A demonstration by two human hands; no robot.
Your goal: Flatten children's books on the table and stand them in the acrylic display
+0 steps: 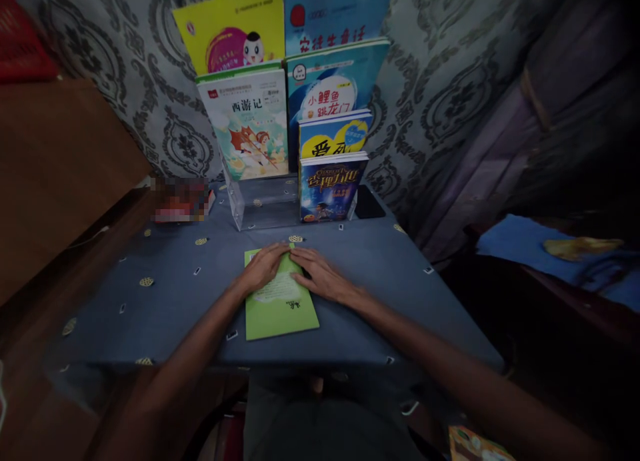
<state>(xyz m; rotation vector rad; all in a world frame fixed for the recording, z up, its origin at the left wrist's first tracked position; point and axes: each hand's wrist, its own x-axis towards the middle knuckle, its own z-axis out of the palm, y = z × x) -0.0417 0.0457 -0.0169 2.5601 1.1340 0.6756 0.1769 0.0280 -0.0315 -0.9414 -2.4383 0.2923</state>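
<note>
Two hands, palms down, fingers extended and nearly flat, clasping nothing: left hand point(264, 268) atop a thin, rectangular green book point(277, 306), right hand point(323, 274) across its right edge. Book flat on cloth-covered table point(175, 308), before clear, glossy rack point(267, 211).

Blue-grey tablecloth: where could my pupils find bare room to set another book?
On the tablecloth, two bare patches: left of the left hand, nearer than the red book; and from the right hand out to the right edge. Crowded: the back, with the clear bookstand and a dark flat item; the centre, with both hands on the green book.
</note>
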